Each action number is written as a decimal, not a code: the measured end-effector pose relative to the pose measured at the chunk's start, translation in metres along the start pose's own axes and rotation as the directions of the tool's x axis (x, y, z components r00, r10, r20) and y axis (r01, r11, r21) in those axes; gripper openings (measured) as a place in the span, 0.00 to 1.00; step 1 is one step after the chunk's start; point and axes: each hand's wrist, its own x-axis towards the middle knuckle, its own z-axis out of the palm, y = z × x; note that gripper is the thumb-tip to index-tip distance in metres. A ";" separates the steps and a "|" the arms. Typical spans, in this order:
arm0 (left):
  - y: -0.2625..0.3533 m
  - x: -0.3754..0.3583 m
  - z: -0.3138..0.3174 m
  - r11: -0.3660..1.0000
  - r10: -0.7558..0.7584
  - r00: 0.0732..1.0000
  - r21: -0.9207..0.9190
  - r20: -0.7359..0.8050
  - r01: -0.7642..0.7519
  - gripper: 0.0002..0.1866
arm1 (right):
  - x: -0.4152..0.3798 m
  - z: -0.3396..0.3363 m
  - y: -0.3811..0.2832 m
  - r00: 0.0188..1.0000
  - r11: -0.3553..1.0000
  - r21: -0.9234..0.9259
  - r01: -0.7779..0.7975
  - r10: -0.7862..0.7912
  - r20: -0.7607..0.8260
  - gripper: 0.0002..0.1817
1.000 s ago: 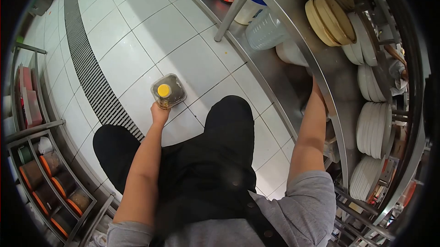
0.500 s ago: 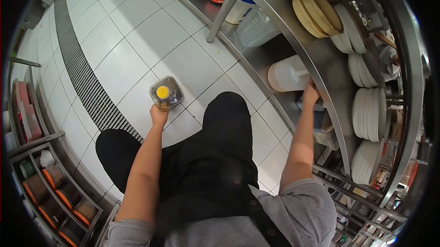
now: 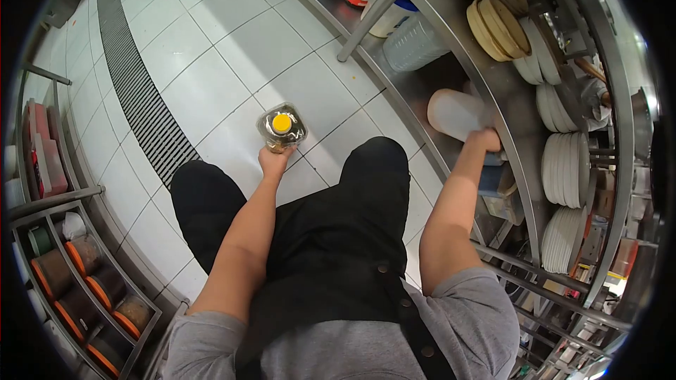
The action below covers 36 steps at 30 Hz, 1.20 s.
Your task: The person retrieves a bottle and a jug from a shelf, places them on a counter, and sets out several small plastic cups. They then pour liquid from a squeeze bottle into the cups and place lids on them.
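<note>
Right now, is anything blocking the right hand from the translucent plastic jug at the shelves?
Nothing visible stands between them: the right hand is at the near end of the translucent plastic jug. The metal upper shelf runs close beside the hand, and the fingers' exact hold is hidden.

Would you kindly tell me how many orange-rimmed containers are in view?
6, in the lower-left rack: upper container, middle container and lower container in the left row; upper one, middle one and lower one in the right. Others may be hidden.
</note>
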 end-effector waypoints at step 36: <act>0.451 -0.709 -0.477 0.880 -0.415 0.179 -0.444 -0.892 -0.167 0.20 | -0.633 0.198 -0.421 -0.582 0.604 -0.693 0.392 0.747 0.322 0.16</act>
